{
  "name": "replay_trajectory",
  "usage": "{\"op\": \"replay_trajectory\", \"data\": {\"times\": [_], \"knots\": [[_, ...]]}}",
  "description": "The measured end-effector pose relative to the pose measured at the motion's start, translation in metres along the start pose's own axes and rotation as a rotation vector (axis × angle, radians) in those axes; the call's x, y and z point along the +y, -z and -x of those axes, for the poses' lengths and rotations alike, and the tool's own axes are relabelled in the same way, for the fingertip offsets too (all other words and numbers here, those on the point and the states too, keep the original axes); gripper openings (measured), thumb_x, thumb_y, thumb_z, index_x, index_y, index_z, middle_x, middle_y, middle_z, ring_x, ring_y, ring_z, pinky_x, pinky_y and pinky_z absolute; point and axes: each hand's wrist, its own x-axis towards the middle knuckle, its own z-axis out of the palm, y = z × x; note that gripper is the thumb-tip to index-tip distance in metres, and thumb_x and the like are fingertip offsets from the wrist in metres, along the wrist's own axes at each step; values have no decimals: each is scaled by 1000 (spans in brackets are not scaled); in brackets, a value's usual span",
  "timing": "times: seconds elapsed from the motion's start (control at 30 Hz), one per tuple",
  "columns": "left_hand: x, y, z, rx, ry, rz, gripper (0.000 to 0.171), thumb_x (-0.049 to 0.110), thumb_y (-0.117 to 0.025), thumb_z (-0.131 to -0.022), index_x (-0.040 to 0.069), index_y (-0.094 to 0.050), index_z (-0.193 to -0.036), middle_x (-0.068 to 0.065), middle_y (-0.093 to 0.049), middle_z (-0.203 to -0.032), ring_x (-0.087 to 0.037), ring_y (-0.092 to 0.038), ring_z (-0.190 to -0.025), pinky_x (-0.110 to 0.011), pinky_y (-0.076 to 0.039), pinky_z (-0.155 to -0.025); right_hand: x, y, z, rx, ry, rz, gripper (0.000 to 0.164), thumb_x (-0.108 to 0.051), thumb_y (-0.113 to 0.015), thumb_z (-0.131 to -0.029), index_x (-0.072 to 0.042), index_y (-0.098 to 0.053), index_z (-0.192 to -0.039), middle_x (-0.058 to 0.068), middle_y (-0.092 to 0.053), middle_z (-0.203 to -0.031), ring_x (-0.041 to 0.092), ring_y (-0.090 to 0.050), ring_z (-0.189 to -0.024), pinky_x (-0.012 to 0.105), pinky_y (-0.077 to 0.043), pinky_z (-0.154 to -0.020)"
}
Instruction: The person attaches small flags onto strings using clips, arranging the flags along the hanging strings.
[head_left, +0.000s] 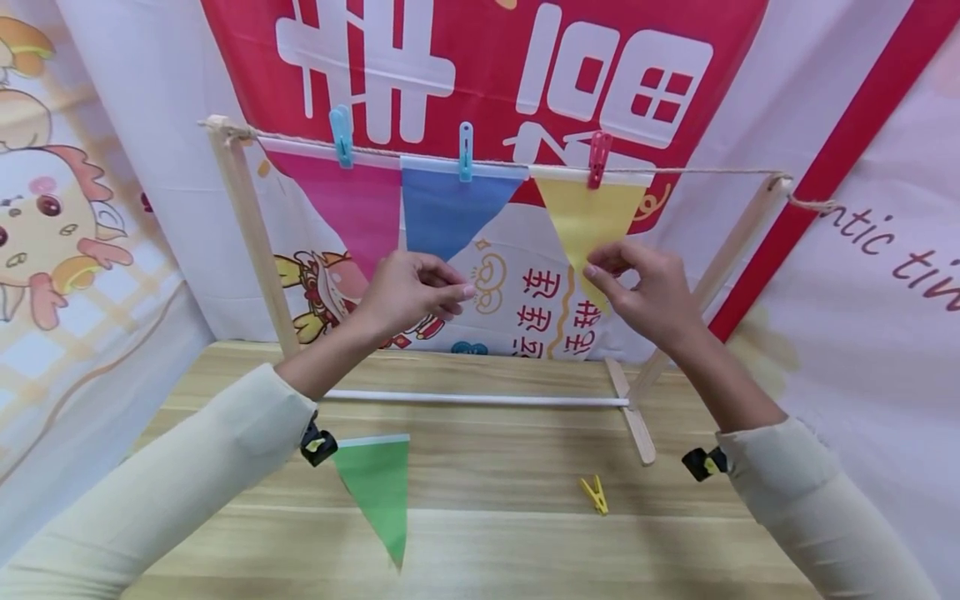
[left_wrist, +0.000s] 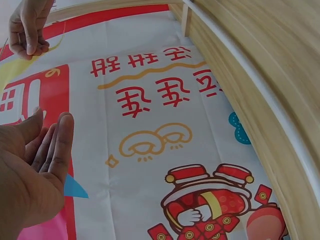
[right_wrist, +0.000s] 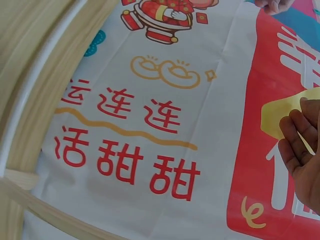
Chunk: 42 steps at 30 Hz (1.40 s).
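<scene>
On a string hang three pennants: a pink pennant [head_left: 352, 192], a blue pennant [head_left: 457, 200] and a yellow pennant [head_left: 585, 208]. A teal clothespin [head_left: 341, 137], a second teal clothespin [head_left: 466, 152] and a red clothespin [head_left: 598, 160] hold them. My left hand [head_left: 416, 292] is in front of the pink and blue pennants, fingers loosely bent, nothing held. My right hand [head_left: 648, 287] is at the lower yellow pennant [right_wrist: 277, 115], thumb and fingertips in front of it; contact is unclear. A green pennant [head_left: 382, 492] and a yellow clothespin [head_left: 596, 495] lie on the table.
The wooden frame has a left post [head_left: 255, 233], a right post [head_left: 738, 242], a white bottom rod [head_left: 480, 399] and a flat foot [head_left: 637, 425]. Behind it hangs a printed red and white backdrop [head_left: 487, 75]. The wood-grain table [head_left: 480, 475] extends in front.
</scene>
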Motion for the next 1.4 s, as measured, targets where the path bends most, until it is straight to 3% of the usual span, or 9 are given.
{"op": "replay_trajectory", "data": {"times": [0.3, 0.57, 0.93, 1.17, 1.3, 1.4], "knots": [[-7, -1, 7, -4, 11, -2, 24, 28, -89, -100, 9, -86, -114, -17, -85, -105, -27, -86, -87, -32, -72, -76, 1, -4, 10, -20, -7, -25, 20, -22, -82, -105, -7, -79, -118, 7, -84, -109, 19, -77, -95, 6, -55, -83], [-10, -3, 9, -19, 14, 9, 22, 26, -89, -101, 8, -85, -112, -16, -85, -101, -22, -85, -81, -41, -74, -79, 4, -7, 17, -37, -30, -8, 20, -20, -82, -105, -7, -79, -120, 8, -84, -109, 21, -78, -97, 5, -54, -84], [-17, -6, 11, -19, 29, -11, 22, 25, -89, -101, 7, -85, -112, -16, -86, -101, -22, -85, -80, -35, -72, -74, 8, -8, 29, -65, -31, -6, 16, -16, -81, -106, -7, -79, -118, 7, -83, -103, 22, -77, -92, 7, -55, -79], [-27, -15, 13, -99, 47, -31, 24, 25, -90, -100, 6, -84, -114, -14, -85, -101, -25, -86, -86, -37, -73, -78, 13, -8, 43, -74, -75, -2, 15, -14, -82, -104, -7, -80, -118, 8, -84, -104, 23, -78, -93, 6, -56, -79], [-34, -14, 18, -98, 70, -50, 25, 25, -92, -98, 7, -85, -112, -13, -83, -101, -31, -86, -89, -37, -73, -77, 16, -14, 46, -77, -74, -7, 17, -16, -82, -105, -6, -80, -119, 8, -85, -106, 23, -79, -94, 6, -56, -80], [-38, -11, 20, -102, 78, -47, 26, 26, -93, -98, 6, -84, -113, -13, -82, -102, -28, -85, -87, -37, -73, -78, 17, -18, 48, -75, -68, -8, 18, -15, -82, -105, -6, -80, -119, 7, -86, -107, 23, -80, -95, 6, -56, -81]]}}
